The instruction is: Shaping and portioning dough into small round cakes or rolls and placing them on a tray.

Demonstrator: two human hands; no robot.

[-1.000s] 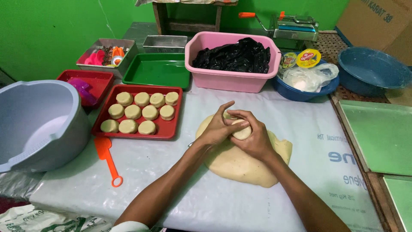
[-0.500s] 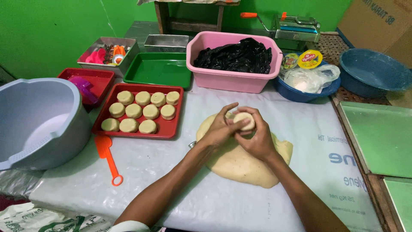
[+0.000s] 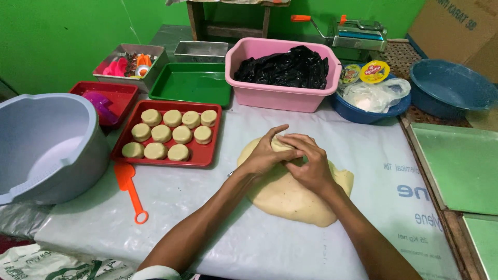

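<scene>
A small pale dough piece [image 3: 282, 144] is sitting cupped between the left hand [image 3: 267, 154] and the right hand [image 3: 310, 165], mostly hidden by the fingers. Beneath them, a large flattened mound of cream-coloured dough [image 3: 290, 194] is lying on the plastic-covered tabletop [image 3: 207, 207], nearer its right edge.

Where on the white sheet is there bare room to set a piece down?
Free: the near strip below the orange plastic cutter and left of the flat dough slab; also right of the slab up to the pale green tray. Crowded: the back row around the pink tub and red biscuit tray.
</scene>
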